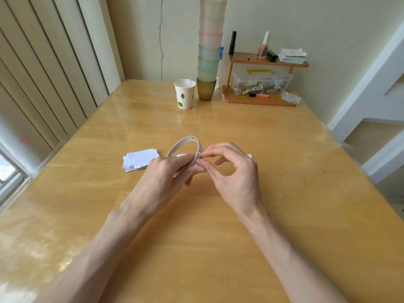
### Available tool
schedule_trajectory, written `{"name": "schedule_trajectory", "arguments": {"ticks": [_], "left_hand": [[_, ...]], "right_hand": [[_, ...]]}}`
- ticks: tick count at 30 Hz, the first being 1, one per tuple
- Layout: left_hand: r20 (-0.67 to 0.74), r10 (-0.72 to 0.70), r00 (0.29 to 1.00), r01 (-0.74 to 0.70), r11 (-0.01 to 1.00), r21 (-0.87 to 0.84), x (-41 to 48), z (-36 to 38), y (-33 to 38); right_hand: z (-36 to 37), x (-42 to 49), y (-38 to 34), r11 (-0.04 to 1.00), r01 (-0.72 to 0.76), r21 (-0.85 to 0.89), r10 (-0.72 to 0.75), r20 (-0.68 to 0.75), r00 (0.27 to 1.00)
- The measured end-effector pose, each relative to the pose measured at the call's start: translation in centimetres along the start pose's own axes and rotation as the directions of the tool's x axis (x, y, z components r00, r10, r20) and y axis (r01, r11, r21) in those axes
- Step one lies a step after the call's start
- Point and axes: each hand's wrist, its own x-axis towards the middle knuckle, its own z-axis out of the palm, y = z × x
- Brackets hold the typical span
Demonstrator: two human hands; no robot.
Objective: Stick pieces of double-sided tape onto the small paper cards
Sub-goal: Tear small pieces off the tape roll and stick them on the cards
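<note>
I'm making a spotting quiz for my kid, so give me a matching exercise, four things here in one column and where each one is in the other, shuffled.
1 tape roll
2 paper cards
3 paper cup
4 nail polish bottle

A top shelf of the wooden rack
B gripped by the left hand
C piled on the table
D upright beside the cup tower

Pairs: 1-B, 2-C, 3-D, 4-A
</note>
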Motion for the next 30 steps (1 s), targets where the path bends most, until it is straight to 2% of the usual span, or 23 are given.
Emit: {"name": "schedule_trajectory", "arguments": {"ticks": [5,10,16,19,21,26,30], "left_hand": [[0.012,-0.037,0.999,0.037,0.999,-0.026,-0.02,-0.01,0.06],[0.02,-0.043,0.999,0.044,0.998,-0.039,0.05,-0.12,-0.01],[0.04,-0.088,0.995,0.091,0.992,-0.086,0.09,-0.19,0.28],[0.038,-0.112,0.993,0.115,0.989,-0.095,0.04,-0.2,0.47],[0.032,-0.133,0.991,0.135,0.987,-0.088,0.05,-0.31,0.45],[0.05,-0.118,0.992,0.122,0.989,-0.079,0.01,-0.35,0.35],[0.05,-0.119,0.992,0.123,0.989,-0.08,0.08,-0.39,0.5]], "right_hand": [[0.12,0.26,-0.16,0.996,-0.064,0.059,0.066,-0.031,0.997],[0.02,0.05,-0.26,0.999,-0.046,-0.023,0.046,-0.008,0.999],[-0.03,0.42,-0.36,0.948,-0.242,0.207,0.236,0.053,0.97],[0.15,0.43,-0.4,0.926,-0.294,0.237,0.295,0.033,0.955],[0.15,0.44,-0.36,0.937,-0.267,0.227,0.271,0.013,0.963],[0.41,-0.09,0.01,0.997,-0.063,-0.047,0.066,0.066,0.996],[0.44,-0.16,-0.14,0.998,-0.033,-0.051,0.036,0.045,0.998]]}}
